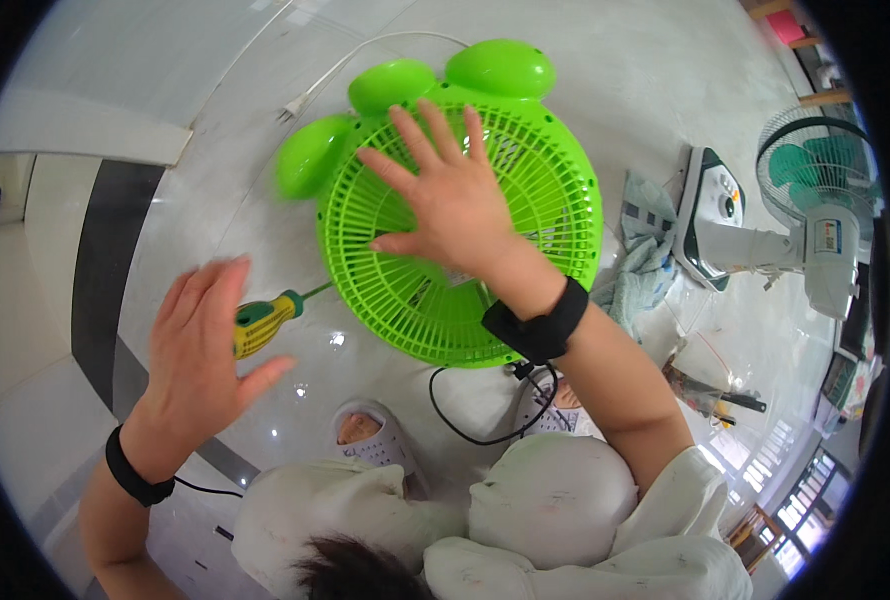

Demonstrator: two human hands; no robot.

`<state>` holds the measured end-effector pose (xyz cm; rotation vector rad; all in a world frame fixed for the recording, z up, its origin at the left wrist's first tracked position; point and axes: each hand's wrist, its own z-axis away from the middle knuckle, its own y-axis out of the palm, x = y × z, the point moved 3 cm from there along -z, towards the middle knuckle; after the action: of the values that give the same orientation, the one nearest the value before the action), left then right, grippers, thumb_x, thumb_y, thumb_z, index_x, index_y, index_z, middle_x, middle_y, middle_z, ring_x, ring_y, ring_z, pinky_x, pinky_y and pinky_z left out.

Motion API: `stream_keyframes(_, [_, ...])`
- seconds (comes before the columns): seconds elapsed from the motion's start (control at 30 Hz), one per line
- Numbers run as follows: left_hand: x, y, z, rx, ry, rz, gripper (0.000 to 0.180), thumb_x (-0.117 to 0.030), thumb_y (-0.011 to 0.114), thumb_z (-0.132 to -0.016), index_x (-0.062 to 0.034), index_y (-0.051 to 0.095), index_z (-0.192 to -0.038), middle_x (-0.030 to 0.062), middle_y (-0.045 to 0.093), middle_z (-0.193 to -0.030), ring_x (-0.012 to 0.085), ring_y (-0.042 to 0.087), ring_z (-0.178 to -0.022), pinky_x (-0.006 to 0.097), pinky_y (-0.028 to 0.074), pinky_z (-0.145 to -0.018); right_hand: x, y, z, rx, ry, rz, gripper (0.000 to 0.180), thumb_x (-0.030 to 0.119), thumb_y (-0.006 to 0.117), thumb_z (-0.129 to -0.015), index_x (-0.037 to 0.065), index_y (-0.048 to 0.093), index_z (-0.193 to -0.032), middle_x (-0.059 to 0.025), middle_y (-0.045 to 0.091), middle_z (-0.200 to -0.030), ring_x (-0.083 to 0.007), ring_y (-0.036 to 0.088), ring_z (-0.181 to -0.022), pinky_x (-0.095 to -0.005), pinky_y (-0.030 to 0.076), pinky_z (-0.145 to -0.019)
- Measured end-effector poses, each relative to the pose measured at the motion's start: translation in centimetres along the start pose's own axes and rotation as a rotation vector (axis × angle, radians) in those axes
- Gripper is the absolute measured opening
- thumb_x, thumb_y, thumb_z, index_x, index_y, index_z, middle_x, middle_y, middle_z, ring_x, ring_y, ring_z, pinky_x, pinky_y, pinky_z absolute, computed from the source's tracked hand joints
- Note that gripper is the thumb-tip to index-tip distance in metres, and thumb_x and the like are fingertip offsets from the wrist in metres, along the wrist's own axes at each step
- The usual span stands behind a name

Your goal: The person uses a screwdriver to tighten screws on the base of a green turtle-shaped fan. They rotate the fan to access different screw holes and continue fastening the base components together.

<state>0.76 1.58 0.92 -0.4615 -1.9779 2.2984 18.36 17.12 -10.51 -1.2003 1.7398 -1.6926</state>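
Observation:
A bright green fan (420,320) with a slatted round grille and rounded green lobes along its far side lies on the floor in front of me. My right hand (450,205) is spread open over the grille, fingers apart, and holds nothing. Whether the palm presses on the slats I cannot tell. Left of the fan, my left hand (200,335) is open with the fingers extended and the thumb apart. Beside it is a screwdriver (268,322) with a yellow and green handle, partly hidden by that hand; its shaft points at the fan's rim.
A white cord with a plug (293,108) runs behind the fan. On the right lie a grey-green cloth (640,270), a white pedestal fan (755,245) on its side and a black-handled tool (740,400). A black cable (465,438) loops near my slippers (385,450).

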Motion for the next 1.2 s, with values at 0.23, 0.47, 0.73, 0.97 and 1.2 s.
stream_keyframes(0.23, [0.1, 0.5, 0.4, 0.030, -0.085, 0.132, 0.071, -0.021, 0.078, -0.069, -0.0043, 0.049, -0.131, 0.0144, 0.057, -0.113, 0.0331, 0.056, -0.106, 0.042, 0.046, -0.090, 0.1, 0.0, 0.1, -0.024, -0.006, 0.013, 0.089, 0.053, 0.081, -0.062, 0.028, 0.048, -0.141, -0.0151, 0.036, -0.150, -0.0378, 0.028, -0.141, -0.0616, 0.017, -0.114])
stream_keyframes(0.47, [0.3, 1.7, 1.0, 0.263, 0.016, 0.057, 0.078, -0.035, 0.078, -0.069, -0.0056, 0.046, -0.134, 0.0105, 0.058, -0.101, 0.0270, 0.059, -0.097, 0.037, 0.047, -0.086, 0.4, -0.2, -0.2, -0.069, -0.045, 0.057, 0.084, 0.053, 0.081, -0.061, 0.025, 0.053, -0.136, -0.0152, 0.041, -0.147, -0.0376, 0.032, -0.139, -0.0629, 0.019, -0.112])
stream_keyframes(0.73, [0.1, 1.3, 0.9, 0.069, 0.147, 0.042, 0.069, -0.042, 0.075, -0.070, -0.0088, 0.053, -0.127, 0.0066, 0.060, -0.102, 0.0251, 0.059, -0.094, 0.034, 0.049, -0.077, 0.4, -0.1, -0.3, -0.068, -0.060, 0.112, 0.085, 0.054, 0.080, -0.062, 0.026, 0.052, -0.137, -0.0144, 0.041, -0.147, -0.0375, 0.033, -0.138, -0.0640, 0.021, -0.111])
stream_keyframes(0.97, [-0.1, 1.0, 1.2, -0.273, 0.304, -0.171, 0.054, -0.034, 0.072, -0.073, -0.0107, 0.056, -0.118, 0.0029, 0.060, -0.102, 0.0203, 0.057, -0.094, 0.034, 0.050, -0.075, 0.2, 0.1, -0.1, -0.031, -0.052, 0.141, 0.089, 0.063, 0.074, -0.065, 0.029, 0.046, -0.143, -0.0118, 0.036, -0.152, -0.0365, 0.030, -0.141, -0.0623, 0.018, -0.112])
stream_keyframes(1.2, [0.3, 1.8, 1.6, 0.183, -0.042, -0.013, 0.038, -0.024, 0.069, -0.074, -0.0108, 0.060, -0.108, 0.0037, 0.059, -0.110, 0.0197, 0.056, -0.099, 0.033, 0.051, -0.077, 0.1, 0.2, 0.0, -0.063, -0.075, 0.142, 0.087, 0.062, 0.074, -0.065, 0.028, 0.048, -0.141, -0.0127, 0.039, -0.149, -0.0371, 0.032, -0.139, -0.0632, 0.020, -0.111])
